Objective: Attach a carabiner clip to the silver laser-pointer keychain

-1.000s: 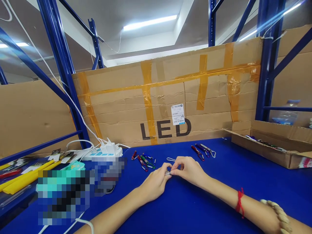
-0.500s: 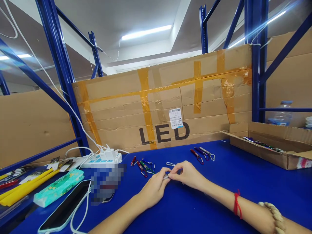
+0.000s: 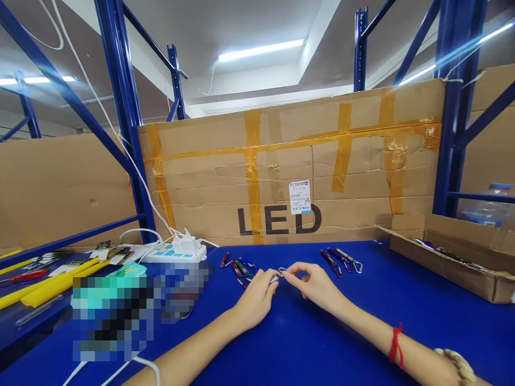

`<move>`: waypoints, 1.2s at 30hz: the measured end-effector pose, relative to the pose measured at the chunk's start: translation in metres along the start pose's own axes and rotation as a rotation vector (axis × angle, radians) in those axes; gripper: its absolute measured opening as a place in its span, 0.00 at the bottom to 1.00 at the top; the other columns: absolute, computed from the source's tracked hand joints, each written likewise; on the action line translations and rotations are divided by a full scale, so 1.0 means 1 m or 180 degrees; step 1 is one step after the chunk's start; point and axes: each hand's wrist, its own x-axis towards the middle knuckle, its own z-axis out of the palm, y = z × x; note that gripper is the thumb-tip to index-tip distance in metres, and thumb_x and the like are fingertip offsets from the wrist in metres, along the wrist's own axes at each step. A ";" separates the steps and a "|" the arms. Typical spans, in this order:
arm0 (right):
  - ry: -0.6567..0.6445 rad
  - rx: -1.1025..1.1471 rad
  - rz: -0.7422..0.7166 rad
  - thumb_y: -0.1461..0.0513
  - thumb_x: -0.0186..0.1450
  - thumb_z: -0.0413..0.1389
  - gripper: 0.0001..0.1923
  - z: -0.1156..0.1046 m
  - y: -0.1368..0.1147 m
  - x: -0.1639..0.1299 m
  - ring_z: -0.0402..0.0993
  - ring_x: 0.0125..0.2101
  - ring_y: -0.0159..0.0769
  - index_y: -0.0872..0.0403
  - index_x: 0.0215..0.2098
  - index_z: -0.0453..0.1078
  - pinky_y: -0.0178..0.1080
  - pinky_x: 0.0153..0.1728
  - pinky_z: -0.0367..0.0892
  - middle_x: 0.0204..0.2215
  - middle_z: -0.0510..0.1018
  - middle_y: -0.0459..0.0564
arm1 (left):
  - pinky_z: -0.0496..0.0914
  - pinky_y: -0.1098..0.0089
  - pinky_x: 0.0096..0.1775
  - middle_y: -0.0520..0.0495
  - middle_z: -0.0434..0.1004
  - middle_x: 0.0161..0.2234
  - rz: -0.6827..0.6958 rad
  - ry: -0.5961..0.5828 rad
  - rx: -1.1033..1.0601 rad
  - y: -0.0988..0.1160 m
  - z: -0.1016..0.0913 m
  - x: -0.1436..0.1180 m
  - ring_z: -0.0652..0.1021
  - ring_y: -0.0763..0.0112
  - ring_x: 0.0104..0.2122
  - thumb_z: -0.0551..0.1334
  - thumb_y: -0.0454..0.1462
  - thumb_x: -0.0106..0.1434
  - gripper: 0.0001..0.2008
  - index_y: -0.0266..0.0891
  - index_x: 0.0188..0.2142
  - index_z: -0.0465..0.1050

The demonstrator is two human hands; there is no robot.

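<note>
My left hand [image 3: 254,299] is closed around a small silver tube [image 3: 274,279], mostly hidden by the fingers. The thumb and index finger of my right hand [image 3: 311,281] pinch the tube's near end. A silver carabiner clip [image 3: 282,269] shows just behind my fingertips; whether it is joined to the tube I cannot tell. Left of my hands lie several small coloured metal tubes with carabiner clips, among them a red one [image 3: 237,272] and a green one [image 3: 243,268]. To the right are a red tube [image 3: 330,262], a purple one and a silver one [image 3: 348,259] with clips.
An open cardboard box [image 3: 450,271] with slim items stands at the right. On the left are a white power strip [image 3: 177,253] with cables, yellow tubes [image 3: 60,284] and a teal packet [image 3: 94,295]. A taped cardboard panel [image 3: 213,187] walls the back of the blue table [image 3: 322,343].
The view has shifted a little, so most things sit further right. My hands stay together at the tube, and the silver carabiner now shows closer between my fingertips.
</note>
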 end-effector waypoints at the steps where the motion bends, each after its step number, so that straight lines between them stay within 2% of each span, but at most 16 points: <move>1: 0.0025 -0.0051 -0.0020 0.49 0.59 0.50 0.19 -0.001 0.002 0.001 0.62 0.16 0.25 0.58 0.32 0.68 0.31 0.19 0.57 0.30 0.73 0.48 | 0.62 0.66 0.41 0.48 0.66 0.31 -0.0042 0.0051 0.0011 -0.001 0.000 0.000 0.66 0.66 0.37 0.45 0.34 0.67 0.10 0.38 0.43 0.63; 5: 0.0177 -0.0732 -0.0226 0.52 0.64 0.46 0.16 -0.007 0.009 0.002 0.64 0.18 0.26 0.55 0.35 0.66 0.32 0.22 0.60 0.33 0.72 0.47 | 0.62 0.65 0.43 0.48 0.68 0.33 -0.0108 0.0319 -0.0078 -0.005 -0.002 0.001 0.67 0.66 0.38 0.47 0.34 0.66 0.10 0.39 0.42 0.64; 10: 0.0154 -0.2091 -0.0509 0.59 0.66 0.45 0.10 -0.020 0.004 0.002 0.68 0.28 0.31 0.53 0.34 0.66 0.33 0.26 0.58 0.34 0.70 0.47 | 0.58 0.63 0.49 0.48 0.69 0.39 -0.0071 0.0693 -0.0166 -0.007 -0.006 0.003 0.67 0.67 0.42 0.48 0.35 0.66 0.08 0.39 0.39 0.65; 13: 0.0104 -0.2317 -0.0464 0.62 0.66 0.46 0.09 -0.027 0.002 0.004 0.68 0.28 0.33 0.53 0.33 0.67 0.34 0.25 0.55 0.35 0.69 0.49 | 0.58 0.63 0.49 0.47 0.68 0.37 -0.0186 0.0897 -0.0227 -0.008 -0.009 0.004 0.67 0.66 0.41 0.48 0.36 0.66 0.09 0.39 0.38 0.66; 16: -0.0058 -0.2383 -0.0498 0.64 0.62 0.51 0.06 -0.032 0.004 0.004 0.69 0.29 0.33 0.54 0.30 0.70 0.34 0.26 0.55 0.35 0.70 0.48 | 0.61 0.65 0.44 0.46 0.66 0.36 -0.0307 0.1102 -0.0320 -0.009 -0.013 0.005 0.68 0.66 0.39 0.49 0.38 0.65 0.10 0.38 0.37 0.68; 20: -0.0082 -0.2217 -0.0494 0.63 0.59 0.56 0.03 -0.034 0.008 0.004 0.70 0.31 0.34 0.53 0.31 0.72 0.34 0.26 0.56 0.36 0.71 0.48 | 0.62 0.69 0.39 0.46 0.63 0.36 -0.0428 0.1386 -0.0427 -0.010 -0.021 0.006 0.68 0.69 0.34 0.50 0.42 0.64 0.13 0.39 0.38 0.70; 22: 0.0023 -0.2012 -0.0469 0.60 0.59 0.57 0.06 -0.033 0.008 0.003 0.70 0.30 0.34 0.52 0.34 0.72 0.34 0.26 0.56 0.36 0.71 0.48 | 0.62 0.70 0.37 0.47 0.62 0.33 -0.0436 0.1464 -0.0458 -0.007 -0.024 0.006 0.67 0.70 0.32 0.51 0.43 0.63 0.15 0.38 0.39 0.70; 25: -0.0019 -0.1533 -0.0542 0.54 0.56 0.59 0.16 -0.029 0.005 0.002 0.68 0.27 0.30 0.51 0.41 0.70 0.33 0.26 0.59 0.36 0.71 0.47 | 0.61 0.72 0.32 0.50 0.62 0.26 -0.0338 0.1253 -0.0561 0.005 -0.023 0.004 0.66 0.72 0.27 0.52 0.44 0.62 0.16 0.37 0.40 0.70; 28: -0.0452 -0.0946 -0.0790 0.52 0.51 0.62 0.24 -0.021 0.001 -0.001 0.68 0.25 0.26 0.52 0.45 0.69 0.31 0.28 0.63 0.38 0.71 0.46 | 0.61 0.73 0.29 0.51 0.65 0.23 -0.0236 0.0905 -0.0644 0.024 -0.015 0.002 0.66 0.73 0.25 0.53 0.44 0.61 0.14 0.36 0.38 0.70; 32: -0.0889 -0.0312 -0.0983 0.54 0.55 0.59 0.16 -0.009 -0.003 -0.005 0.68 0.22 0.26 0.59 0.35 0.69 0.29 0.24 0.64 0.31 0.73 0.47 | 0.61 0.71 0.33 0.50 0.71 0.27 -0.0252 0.0688 -0.0217 0.042 -0.005 -0.001 0.68 0.70 0.29 0.54 0.41 0.61 0.11 0.38 0.35 0.71; 34: -0.0969 -0.0107 -0.0973 0.56 0.57 0.57 0.13 -0.005 -0.005 -0.008 0.67 0.20 0.26 0.60 0.32 0.69 0.29 0.23 0.64 0.26 0.72 0.46 | 0.61 0.69 0.36 0.50 0.71 0.27 -0.0327 0.0701 -0.0025 0.046 -0.002 -0.001 0.68 0.68 0.31 0.54 0.41 0.61 0.10 0.40 0.33 0.72; 36: -0.1010 0.0033 -0.0928 0.57 0.58 0.55 0.12 -0.004 -0.006 -0.010 0.67 0.19 0.27 0.60 0.31 0.70 0.29 0.21 0.63 0.22 0.70 0.45 | 0.61 0.67 0.40 0.49 0.71 0.30 -0.0397 0.0771 0.0044 0.050 -0.002 -0.002 0.67 0.65 0.35 0.56 0.41 0.61 0.09 0.41 0.36 0.72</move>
